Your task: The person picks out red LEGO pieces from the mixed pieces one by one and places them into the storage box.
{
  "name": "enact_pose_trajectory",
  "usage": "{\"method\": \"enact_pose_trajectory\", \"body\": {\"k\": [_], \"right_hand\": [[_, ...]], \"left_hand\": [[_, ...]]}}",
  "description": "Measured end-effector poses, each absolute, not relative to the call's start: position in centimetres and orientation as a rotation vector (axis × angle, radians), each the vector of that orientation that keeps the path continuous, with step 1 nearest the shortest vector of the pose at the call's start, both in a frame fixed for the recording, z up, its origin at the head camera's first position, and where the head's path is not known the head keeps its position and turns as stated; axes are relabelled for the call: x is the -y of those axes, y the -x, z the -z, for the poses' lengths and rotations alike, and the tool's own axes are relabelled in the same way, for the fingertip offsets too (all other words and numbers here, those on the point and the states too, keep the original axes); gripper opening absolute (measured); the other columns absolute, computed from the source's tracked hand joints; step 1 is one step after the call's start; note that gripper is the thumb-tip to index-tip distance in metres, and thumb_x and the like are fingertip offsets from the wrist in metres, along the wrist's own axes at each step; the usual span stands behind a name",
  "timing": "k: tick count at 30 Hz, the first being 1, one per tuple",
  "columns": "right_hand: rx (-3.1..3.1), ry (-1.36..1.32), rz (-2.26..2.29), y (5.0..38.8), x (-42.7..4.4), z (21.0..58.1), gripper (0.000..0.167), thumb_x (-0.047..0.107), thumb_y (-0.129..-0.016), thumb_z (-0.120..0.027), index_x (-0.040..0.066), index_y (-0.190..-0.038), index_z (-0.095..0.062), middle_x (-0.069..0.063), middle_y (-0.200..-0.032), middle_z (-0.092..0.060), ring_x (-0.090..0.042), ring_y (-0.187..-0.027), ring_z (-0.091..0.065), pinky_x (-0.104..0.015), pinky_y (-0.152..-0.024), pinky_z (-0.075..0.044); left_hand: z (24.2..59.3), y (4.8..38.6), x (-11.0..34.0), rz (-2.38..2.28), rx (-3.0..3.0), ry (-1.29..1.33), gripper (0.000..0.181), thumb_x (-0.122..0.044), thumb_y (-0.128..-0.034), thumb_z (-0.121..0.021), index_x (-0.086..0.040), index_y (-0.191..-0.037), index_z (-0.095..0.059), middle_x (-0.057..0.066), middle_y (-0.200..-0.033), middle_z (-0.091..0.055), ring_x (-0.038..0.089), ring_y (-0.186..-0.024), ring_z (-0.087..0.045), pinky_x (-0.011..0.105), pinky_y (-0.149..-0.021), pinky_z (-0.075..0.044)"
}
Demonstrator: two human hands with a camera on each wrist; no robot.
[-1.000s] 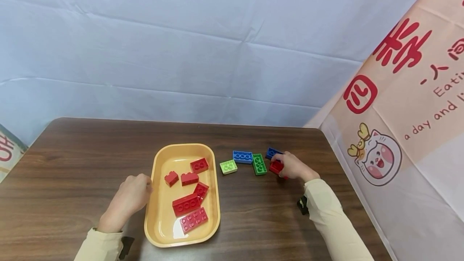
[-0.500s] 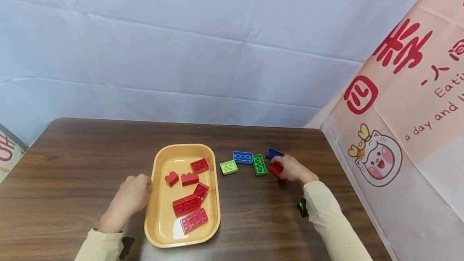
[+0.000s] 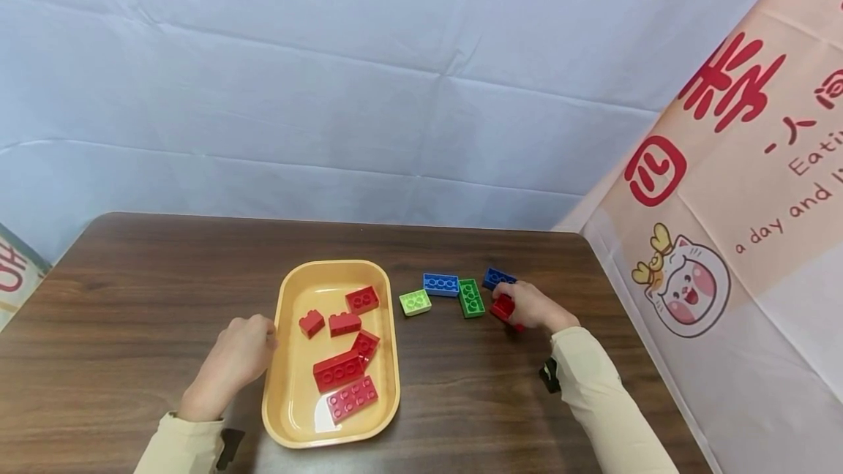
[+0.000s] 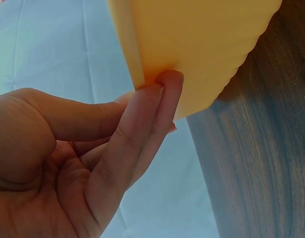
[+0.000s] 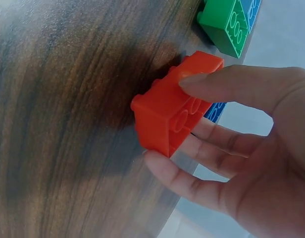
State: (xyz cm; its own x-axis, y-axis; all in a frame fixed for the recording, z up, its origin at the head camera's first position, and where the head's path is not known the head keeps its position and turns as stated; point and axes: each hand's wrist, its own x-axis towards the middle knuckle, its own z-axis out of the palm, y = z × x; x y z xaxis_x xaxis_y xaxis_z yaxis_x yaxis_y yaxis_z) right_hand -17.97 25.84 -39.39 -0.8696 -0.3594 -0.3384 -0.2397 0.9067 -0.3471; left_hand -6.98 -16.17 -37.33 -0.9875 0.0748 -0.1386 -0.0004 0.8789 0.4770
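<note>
My left hand (image 3: 238,353) pinches the left rim of a yellow tray (image 3: 299,379), its fingers (image 4: 132,129) against the outer wall in the left wrist view. Several red building bricks, among them a long studded one (image 3: 353,399), lie in the tray. Toward the table's right side, my right hand (image 3: 536,306) grips another red brick (image 5: 167,106) that lies studs down, hollow side up. The thumb (image 5: 217,87) presses one long side; other fingers reach round the far side and one end. In the head view the hand partly covers this brick.
Between tray and right hand lie a lime brick (image 3: 415,303), a blue brick (image 3: 440,284) and a green brick (image 3: 470,298), hollow side up. A dark blue brick (image 3: 498,279) sits just behind the gripped one. White cloth (image 3: 329,93) hangs behind the table.
My right hand has barely shifted, and slightly more of the red brick shows beneath it. The left hand and the tray stay where they were.
</note>
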Motion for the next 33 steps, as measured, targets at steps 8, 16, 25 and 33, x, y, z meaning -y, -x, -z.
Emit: {"method": "enact_pose_trajectory", "body": {"k": [8, 16, 25, 33], "right_hand": [[-2.653, 0.472, 0.370, 18.1, -25.8, 38.4, 0.043, -0.010, -0.070, -0.065, 0.003, -0.111, -0.056, -0.021, -0.105, -0.051, -0.028, -0.085, -0.047, -0.035, -0.065, -0.046], [-2.651, 0.473, 0.372, 17.9, -25.5, 37.0, 0.044, -0.010, -0.069, -0.065, 0.002, -0.109, -0.055, -0.018, -0.098, -0.051, -0.027, -0.083, -0.049, -0.035, -0.064, -0.049], [-2.677, 0.483, 0.341, 17.4, -24.6, 34.8, 0.044, -0.010, -0.069, -0.065, 0.003, -0.110, -0.055, -0.016, -0.096, -0.050, -0.027, -0.081, -0.049, -0.034, -0.062, -0.049], [-2.705, 0.513, 0.316, 16.7, -23.9, 32.7, 0.044, -0.009, -0.069, -0.066, 0.004, -0.109, -0.055, -0.017, -0.097, -0.051, -0.029, -0.084, -0.050, -0.037, -0.065, -0.050]], "left_hand": [[37.2, 7.1, 16.2, -0.712, -2.887, -0.036, 0.015, 0.002, -0.0789, -0.052, -0.003, -0.067, -0.059, 0.004, -0.056, -0.042, 0.019, -0.052, -0.042, 0.030, -0.047, -0.033], [37.3, 7.1, 16.2, -0.713, -2.891, -0.035, 0.015, 0.002, -0.0789, -0.051, -0.003, -0.067, -0.060, 0.004, -0.056, -0.042, 0.020, -0.052, -0.042, 0.030, -0.047, -0.033], [37.3, 7.0, 16.1, -0.716, -2.894, -0.035, 0.017, 0.002, -0.0793, -0.051, -0.004, -0.066, -0.059, 0.004, -0.055, -0.041, 0.019, -0.051, -0.042, 0.029, -0.047, -0.032], [37.2, 7.0, 16.1, -0.718, -2.888, -0.032, 0.017, 0.001, -0.0803, -0.051, -0.004, -0.066, -0.058, 0.004, -0.055, -0.041, 0.019, -0.051, -0.042, 0.029, -0.047, -0.032]]}}
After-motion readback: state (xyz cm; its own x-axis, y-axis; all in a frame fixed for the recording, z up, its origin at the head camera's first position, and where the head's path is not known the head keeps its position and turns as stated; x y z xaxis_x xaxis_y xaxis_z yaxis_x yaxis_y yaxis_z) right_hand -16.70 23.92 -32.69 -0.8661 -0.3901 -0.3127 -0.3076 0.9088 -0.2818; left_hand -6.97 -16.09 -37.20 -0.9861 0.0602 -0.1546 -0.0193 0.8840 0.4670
